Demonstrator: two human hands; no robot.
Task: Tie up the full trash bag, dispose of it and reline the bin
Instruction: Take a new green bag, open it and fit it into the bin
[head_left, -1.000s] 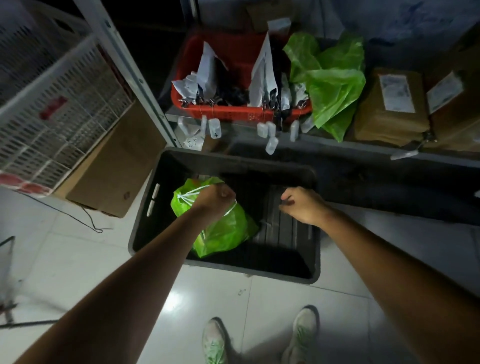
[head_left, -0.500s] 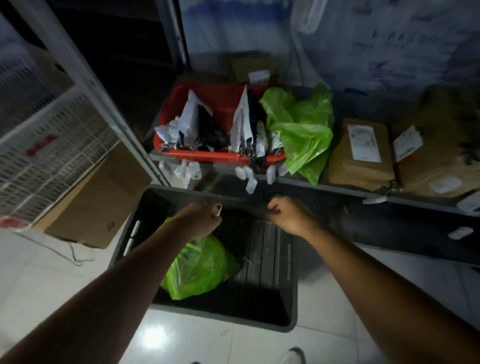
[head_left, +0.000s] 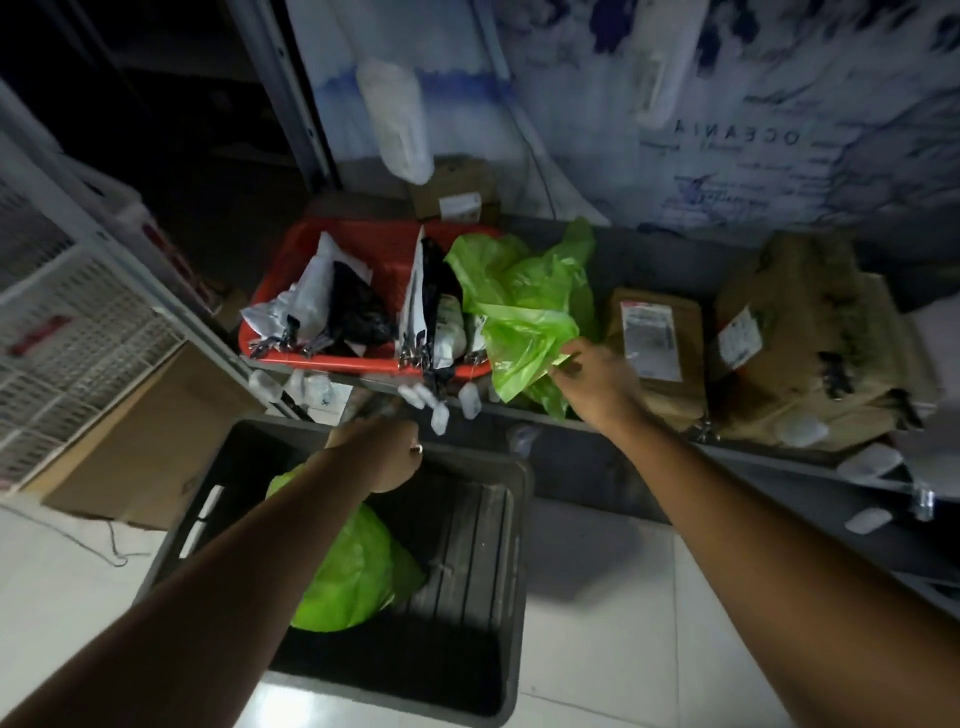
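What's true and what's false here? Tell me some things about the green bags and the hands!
1. The full green bag lies inside the black bin. True.
2. The red basket stands on the floor. False: it sits on the shelf.
3. The right hand is at the loose green bag on the shelf. True.
4. The left hand rests on a cardboard box. False: it is above the black bin.

Right hand (head_left: 592, 382) touched the loose bag (head_left: 524, 312) on the shelf (head_left: 665, 254); left hand (head_left: 384, 457) was over the bin (head_left: 514, 545) with the full bag (head_left: 353, 571) inside
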